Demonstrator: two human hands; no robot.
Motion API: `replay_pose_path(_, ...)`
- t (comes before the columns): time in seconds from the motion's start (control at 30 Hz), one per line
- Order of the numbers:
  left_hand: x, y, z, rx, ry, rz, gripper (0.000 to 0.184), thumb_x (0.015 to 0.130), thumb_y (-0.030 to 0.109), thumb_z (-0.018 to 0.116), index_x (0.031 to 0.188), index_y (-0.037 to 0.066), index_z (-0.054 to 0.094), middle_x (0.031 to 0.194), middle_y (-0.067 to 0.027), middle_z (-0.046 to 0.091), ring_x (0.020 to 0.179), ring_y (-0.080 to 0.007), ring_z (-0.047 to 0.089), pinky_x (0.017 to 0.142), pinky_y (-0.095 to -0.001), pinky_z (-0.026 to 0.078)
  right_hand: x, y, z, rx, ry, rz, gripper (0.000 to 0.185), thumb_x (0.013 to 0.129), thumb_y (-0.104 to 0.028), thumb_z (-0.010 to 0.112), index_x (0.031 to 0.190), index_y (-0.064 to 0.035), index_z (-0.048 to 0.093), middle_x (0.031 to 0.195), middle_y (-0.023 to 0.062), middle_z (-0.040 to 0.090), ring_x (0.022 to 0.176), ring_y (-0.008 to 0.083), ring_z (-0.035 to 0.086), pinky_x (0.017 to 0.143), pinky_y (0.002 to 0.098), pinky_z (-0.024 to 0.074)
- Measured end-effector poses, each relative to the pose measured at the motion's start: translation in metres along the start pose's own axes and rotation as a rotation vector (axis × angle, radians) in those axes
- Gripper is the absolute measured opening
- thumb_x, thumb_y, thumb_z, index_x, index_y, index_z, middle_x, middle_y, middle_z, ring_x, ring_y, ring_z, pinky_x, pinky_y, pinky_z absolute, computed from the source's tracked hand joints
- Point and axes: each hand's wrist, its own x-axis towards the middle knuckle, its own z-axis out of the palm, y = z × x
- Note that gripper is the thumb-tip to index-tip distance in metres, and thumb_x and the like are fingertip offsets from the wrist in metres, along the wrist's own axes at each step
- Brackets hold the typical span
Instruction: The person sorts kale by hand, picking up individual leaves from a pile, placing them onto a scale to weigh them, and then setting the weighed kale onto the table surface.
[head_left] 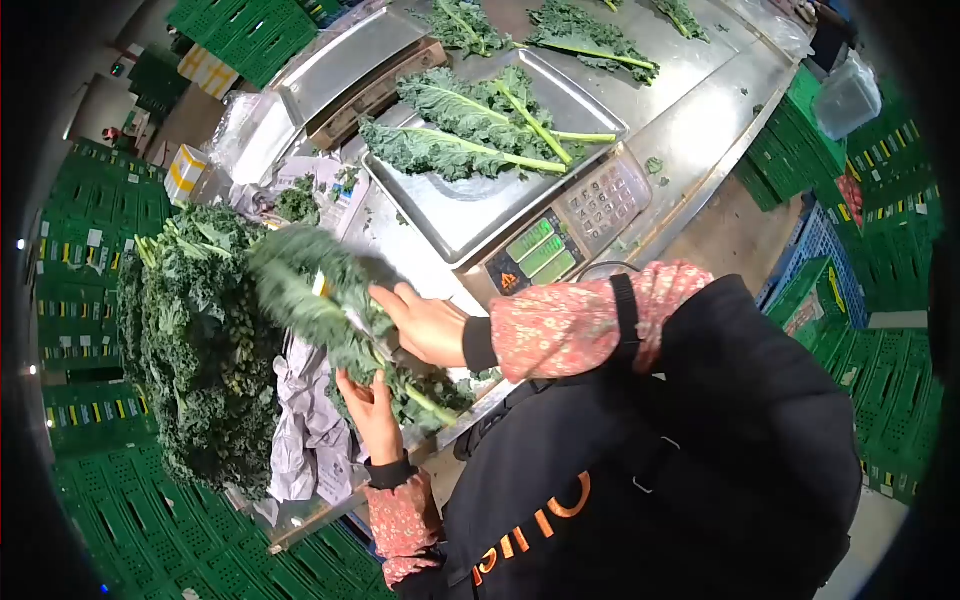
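Observation:
Blurred green kale leaves [310,290] lie between my two hands, with a pale stalk pointing toward me at the lower end. My right hand [430,328] is closed on them from above, its index finger partly stretched along them. Below, my left hand [376,418] grips their lower part between thumb and fingers. A small white and orange piece shows among the leaves, too blurred to name. Left of my hands stands a big heap of kale [205,350]. Several more kale leaves [470,120] rest on the metal tray [455,235] of a scale, whose display [537,250] is lit green.
Crumpled printed paper [310,420] lies beside the heap at the table's near edge. More kale leaves [590,40] are spread on the metal table [690,110] beyond the scale. Green crates [95,250] are stacked at left and right. A clear plastic tub [848,95] sits at far right.

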Motion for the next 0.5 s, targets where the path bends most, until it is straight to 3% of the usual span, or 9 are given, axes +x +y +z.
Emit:
replay_pose_path(0.07,-0.001,0.005,0.011,-0.022,-0.011,-0.020,0.047,0.085,0.005,0.057,0.126,-0.003,0.034,0.091,-0.0023,0.049,0.068,-0.0053,0.043,0.054,-0.0214,0.035,-0.014,0.011,0.007,0.015,-0.055,-0.065,0.057,0.077,-0.001,0.052,0.130,-0.0012,0.031,0.105,0.0215,0.043,0.076,0.0381,0.056,0.066,0.0416,0.0466)
replay_pose_path(0.1,0.004,0.004,0.007,-0.023,-0.157,-0.148,0.039,0.084,0.002,0.058,0.119,-0.004,0.041,0.102,-0.0065,0.054,0.078,-0.0101,0.051,0.067,-0.0233,0.043,-0.023,0.009,0.008,0.041,-0.066,-0.113,0.056,0.078,-0.001,0.052,0.130,-0.0017,0.032,0.104,0.0207,0.042,0.073,0.0374,0.055,0.065,0.0414,0.0463)
replay_pose_path(0.13,0.004,0.001,0.010,-0.123,-0.237,-0.132,0.032,0.083,0.002,0.059,0.112,-0.004,0.047,0.095,-0.0053,0.058,0.075,-0.0105,0.054,0.065,-0.0246,0.044,-0.028,0.006,0.009,0.065,-0.077,-0.164,0.055,0.079,-0.001,0.052,0.130,-0.0021,0.032,0.102,0.0199,0.042,0.071,0.0367,0.054,0.064,0.0413,0.0459)
replay_pose_path(0.2,0.010,0.005,0.015,-0.117,-0.208,-0.132,0.023,0.083,0.001,0.058,0.105,-0.004,0.051,0.092,-0.0068,0.059,0.075,-0.0114,0.056,0.066,-0.0265,0.047,-0.031,0.007,0.008,0.105,-0.085,-0.125,0.056,0.080,-0.006,0.057,0.130,-0.0012,0.033,0.100,0.0175,0.042,0.077,0.0341,0.052,0.070,0.0399,0.0446)
replay_pose_path(0.27,0.010,0.037,0.034,-0.302,-0.125,-0.124,0.019,0.083,0.001,0.057,0.102,-0.003,0.053,0.090,-0.0072,0.060,0.076,-0.0116,0.057,0.066,-0.0265,0.049,-0.029,0.015,0.000,-0.092,0.095,-0.333,0.063,0.077,-0.012,0.065,0.130,0.0003,0.033,0.101,0.0162,0.043,0.090,0.0321,0.049,0.079,0.0383,0.0422)
replay_pose_path(0.3,0.013,0.050,0.042,-0.230,-0.139,-0.101,0.021,0.084,0.001,0.057,0.103,-0.003,0.052,0.092,-0.0073,0.060,0.074,-0.0115,0.058,0.064,-0.0254,0.050,-0.030,0.014,-0.012,-0.161,0.047,-0.319,0.064,0.072,-0.017,0.069,0.124,0.0019,0.039,0.105,0.0148,0.043,0.100,0.0329,0.042,0.084,0.0426,0.0369)
replay_pose_path(0.4,0.022,0.068,0.064,-0.150,-0.206,-0.056,0.023,0.084,0.002,0.057,0.107,-0.002,0.052,0.093,-0.0061,0.060,0.075,-0.0113,0.058,0.064,-0.0265,0.052,-0.032,0.020,-0.034,0.077,0.058,-0.278,0.072,0.070,-0.001,0.062,0.134,-0.0043,0.029,0.102,0.0173,0.043,0.087,0.0359,0.051,0.073,0.0408,0.0439)
replay_pose_path(0.47,0.025,0.095,0.086,-0.187,-0.277,-0.060,0.032,0.084,0.001,0.058,0.114,0.000,0.048,0.099,-0.0062,0.057,0.083,-0.0127,0.058,0.069,-0.0284,0.054,-0.027,0.021,-0.059,0.040,0.123,-0.245,0.075,0.065,0.008,0.050,0.135,-0.0116,0.029,0.103,0.0178,0.041,0.078,0.0373,0.053,0.065,0.0424,0.0457)
replay_pose_path(0.5,0.029,0.096,0.088,-0.192,-0.354,-0.021,0.046,0.083,0.000,0.058,0.125,0.003,0.038,0.115,-0.0094,0.050,0.098,-0.0164,0.054,0.077,-0.0318,0.053,-0.021,0.024,-0.073,-0.007,0.153,-0.224,0.074,0.066,0.009,0.048,0.134,-0.0115,0.029,0.102,0.0183,0.041,0.078,0.0372,0.053,0.064,0.0414,0.0460)
